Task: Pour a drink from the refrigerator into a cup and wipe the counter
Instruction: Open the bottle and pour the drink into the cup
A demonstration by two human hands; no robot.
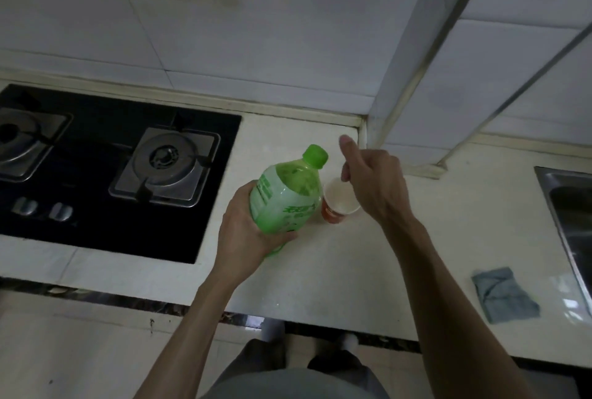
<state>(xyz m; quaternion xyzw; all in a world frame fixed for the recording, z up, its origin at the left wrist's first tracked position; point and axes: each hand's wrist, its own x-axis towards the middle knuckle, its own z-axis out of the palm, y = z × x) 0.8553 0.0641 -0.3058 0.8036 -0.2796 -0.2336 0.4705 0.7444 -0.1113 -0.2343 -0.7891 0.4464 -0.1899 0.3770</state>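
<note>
A green plastic drink bottle (286, 196) with its green cap on is held above the white counter (336, 270), gripped round its lower body by my left hand (246, 235). Just right of it stands an orange paper cup (338, 203) with a white inside, upright on the counter. My right hand (371, 180) hovers over the cup's far rim, fingers loosely curled with the thumb up, holding nothing. A blue-grey cloth (503, 294) lies crumpled on the counter at the right.
A black gas hob (105, 174) with two burners fills the counter's left side. A steel sink (567, 216) sits at the right edge. White tiled wall and a tiled column (416, 62) stand behind.
</note>
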